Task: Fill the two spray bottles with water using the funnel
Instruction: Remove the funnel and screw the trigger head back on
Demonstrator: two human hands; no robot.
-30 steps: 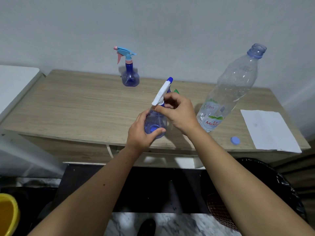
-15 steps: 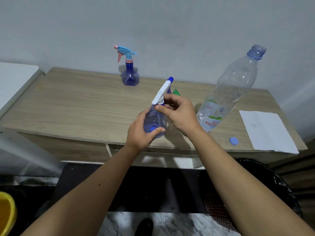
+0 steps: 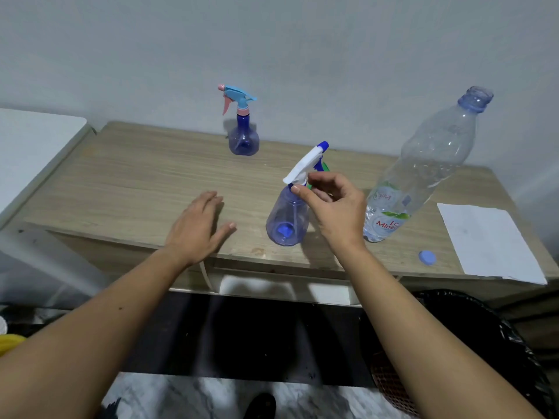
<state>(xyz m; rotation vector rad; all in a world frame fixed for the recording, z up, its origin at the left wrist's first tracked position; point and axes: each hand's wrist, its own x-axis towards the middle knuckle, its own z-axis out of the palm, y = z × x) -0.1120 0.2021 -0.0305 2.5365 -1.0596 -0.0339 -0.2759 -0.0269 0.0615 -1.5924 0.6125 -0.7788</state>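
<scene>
- White surface (image 3: 33,146) at far left, butts against the wooden table (image 3: 136,189); table's left edge runs diagonal, front edge lies just past both wrists.
- Left hand (image 3: 196,229): open, fingers spread, palm down over bare table top, touching no object. Well apart from the near bottle; wide clear wood to its left and behind it.
- Far spray bottle (image 3: 243,137): upright near the back edge by the wall, light-blue/pink trigger head, nozzle points left. Long axis vertical. Open table all round it.
- Near spray bottle (image 3: 287,220): stands close to the front edge, between the two hands. White trigger head w/ blue nozzle tip (image 3: 323,145) aims up and away to the right; body axis reads leaning right in the wide lens.
- Small green piece (image 3: 325,167) peeks out behind the trigger head; can't tell what it is.
- Right hand (image 3: 335,207): thumb and fingers loosely curled at the bottle's neck, thumb tip at the collar; can't tell if it actually grips.
- Water bottle (image 3: 423,176): uncapped, just right of the right hand, part full, leans right in view.
- Blue cap (image 3: 427,257) lies near the front edge; white paper sheet (image 3: 487,240) overhangs the right front corner.
</scene>
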